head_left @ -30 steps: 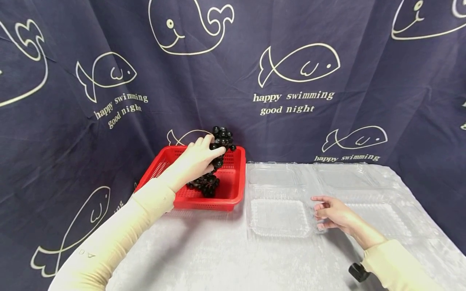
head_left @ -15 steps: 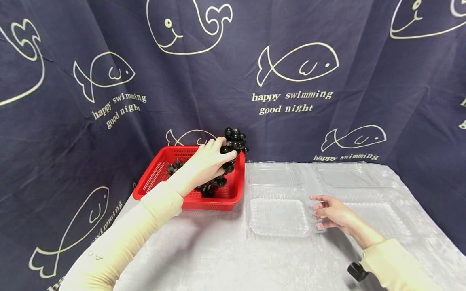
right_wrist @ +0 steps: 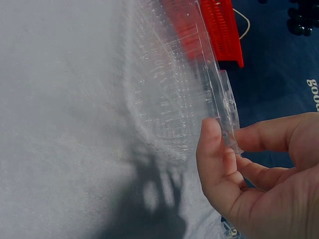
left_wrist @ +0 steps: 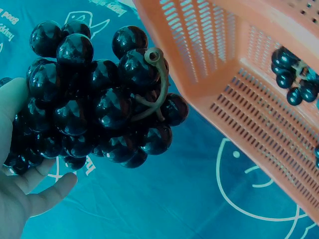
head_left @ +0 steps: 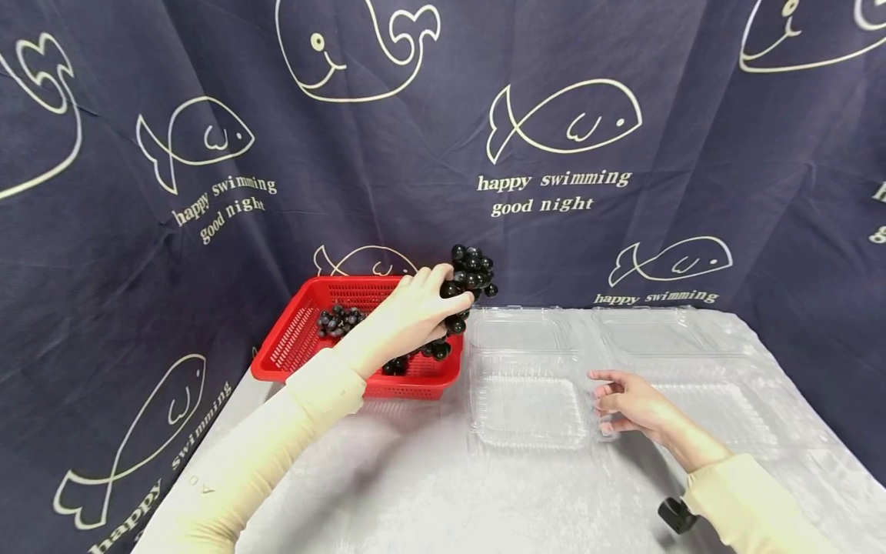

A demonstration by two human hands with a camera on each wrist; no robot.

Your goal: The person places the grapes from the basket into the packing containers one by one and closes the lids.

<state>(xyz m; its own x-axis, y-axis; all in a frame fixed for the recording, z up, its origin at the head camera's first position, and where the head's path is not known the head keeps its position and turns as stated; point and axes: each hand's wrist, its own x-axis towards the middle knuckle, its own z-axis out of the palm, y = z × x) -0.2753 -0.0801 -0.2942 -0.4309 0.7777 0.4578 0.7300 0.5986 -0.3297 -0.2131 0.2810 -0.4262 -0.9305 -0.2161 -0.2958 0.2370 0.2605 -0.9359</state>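
My left hand (head_left: 414, 314) grips a bunch of black grapes (head_left: 474, 269) over the right side of a red basket (head_left: 415, 391). In the left wrist view the bunch (left_wrist: 75, 107) is glossy, with a brown stem (left_wrist: 162, 89) curling out; thumb and fingers lie on either side of it. Beside the right edge of a clear plastic container (head_left: 529, 412) is my right hand (head_left: 640, 404). In the right wrist view its thumb (right_wrist: 210, 142) and fingers stand on either side of the rim of the container (right_wrist: 159, 89), pinching it.
Other black grapes (head_left: 335, 322) lie in the basket's left part, partly behind the left forearm. A second clear container (head_left: 720, 412) stands at the right, behind the right wrist. A dark blue curtain (head_left: 415, 177) with fish drawings hangs behind the pale tabletop (head_left: 415, 492).
My left hand has moved right with the grapes, from the basket's middle to its right edge. Grapes in the basket's left part have come into view. The right hand has stayed in place.
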